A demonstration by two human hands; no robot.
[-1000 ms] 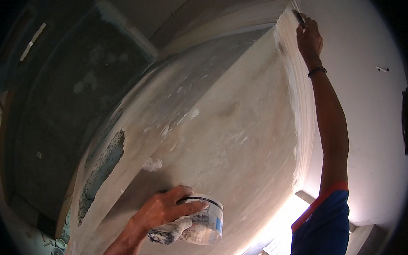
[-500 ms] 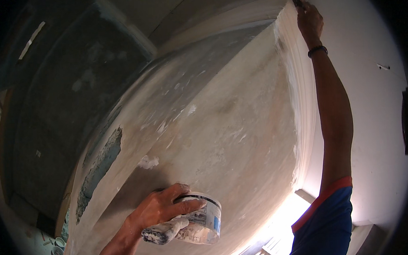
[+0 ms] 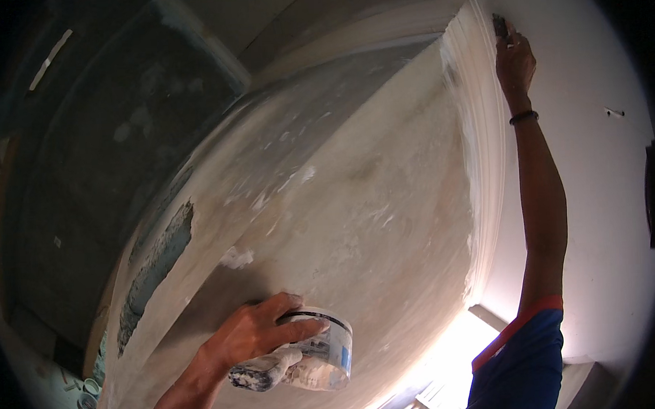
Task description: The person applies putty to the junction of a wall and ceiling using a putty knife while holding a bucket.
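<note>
My left hand [image 3: 249, 336] is closed on the rim of a round plastic tub [image 3: 327, 358] at the lower middle, its side smeared with white. A thick, white-smeared handle [image 3: 260, 373] with a dark end sticks out beside the tub under that hand; what it belongs to is hidden. High at the upper right, my right hand [image 3: 517, 68] is closed around a small dark tool [image 3: 500, 26], too small to name its kind. That tool is beside the corner of the white cornice moulding [image 3: 483, 124], over the pale ceiling [image 3: 592, 69]; contact cannot be told.
A patchy plastered wall [image 3: 371, 202] fills the middle, with a rough-edged grey opening [image 3: 155, 274] on its left. Bright light comes from a window [image 3: 451, 360] low at the right. Several small containers [image 3: 89, 394] stand far down at the left. A wire stub [image 3: 614, 112] pokes from the ceiling.
My right hand has moved with the dark tool rightward and down in the picture, off the cornice corner toward the ceiling side. My left hand keeps hold of the tub, almost unmoved.
</note>
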